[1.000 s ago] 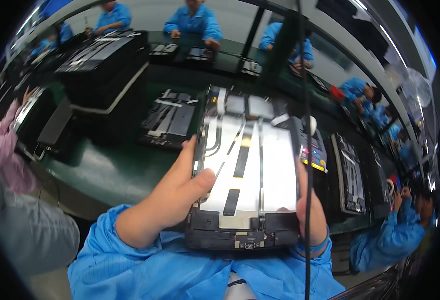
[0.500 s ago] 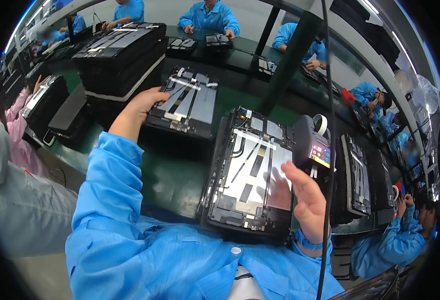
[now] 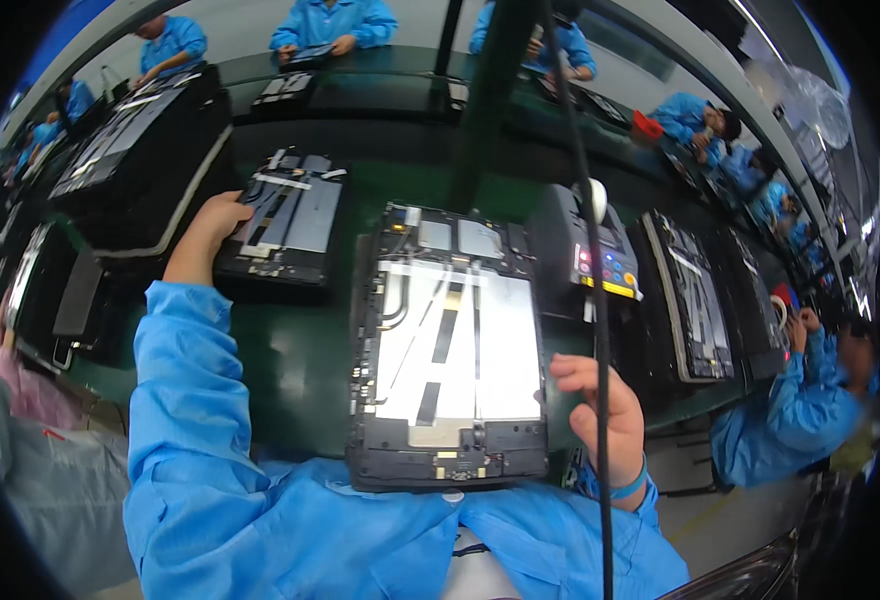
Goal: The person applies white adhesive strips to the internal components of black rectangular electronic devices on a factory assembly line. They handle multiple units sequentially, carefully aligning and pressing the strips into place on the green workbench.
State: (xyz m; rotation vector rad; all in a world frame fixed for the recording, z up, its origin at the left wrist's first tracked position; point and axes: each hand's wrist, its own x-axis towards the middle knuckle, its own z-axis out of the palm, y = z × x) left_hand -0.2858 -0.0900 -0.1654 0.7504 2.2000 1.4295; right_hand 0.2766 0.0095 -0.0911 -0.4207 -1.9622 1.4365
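Left hand (image 3: 218,222): at the far tablet (image 3: 310,228), an opened unit, thumb over its left edge; the other fingers are hidden, so we cannot tell how firmly it grips.
Right hand (image 3: 608,410): loosely spread, holding nothing, just beside the near tablet (image 3: 510,340), also opened.
Green counter (image 3: 295,350): bears the far tablet, right of a black stack (image 3: 155,165); the near tablet lies closest to our blue jacket (image 3: 310,525).
Step in hand: handling the far tablet by its edge, we judge.
Next move: shifting that tablet would, we think, call for a level hold at the rim, clear of its open face.
Button device (image 3: 560,235): grey, with coloured buttons and yellow strip; we can read no marks.
White strip (image 3: 282,181): crosses the far tablet, without legible writing.
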